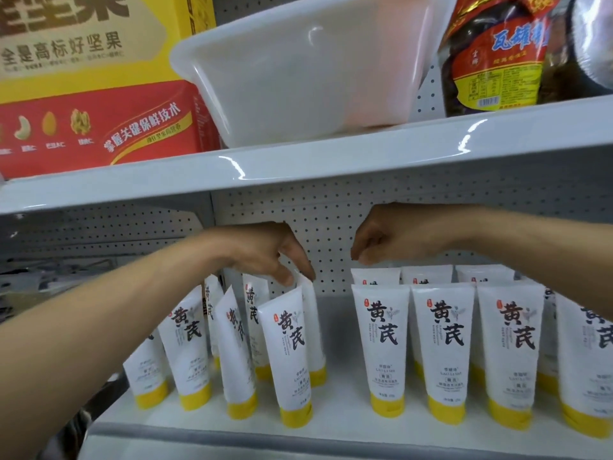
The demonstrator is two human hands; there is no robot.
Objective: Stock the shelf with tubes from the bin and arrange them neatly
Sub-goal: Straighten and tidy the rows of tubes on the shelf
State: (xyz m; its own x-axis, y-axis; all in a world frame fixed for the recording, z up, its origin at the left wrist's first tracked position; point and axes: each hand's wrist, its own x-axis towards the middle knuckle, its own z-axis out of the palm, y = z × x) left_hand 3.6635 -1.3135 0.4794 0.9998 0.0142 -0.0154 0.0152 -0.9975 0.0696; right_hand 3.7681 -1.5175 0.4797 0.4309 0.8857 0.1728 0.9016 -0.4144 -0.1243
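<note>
My left hand [265, 250] pinches top of a leaning tube [315, 333], right hand [381, 240] curled on nothing; white bin [298, 78] above, contents unclear

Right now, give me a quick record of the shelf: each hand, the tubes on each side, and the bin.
left hand: pinches top of a leaning tube
right hand: fingers curled, holds nothing
left group: tubes lean, uneven, caps down
right group: upright rows, caps down
gap: bare shelf between groups
bin: on upper shelf, contents unclear
</note>
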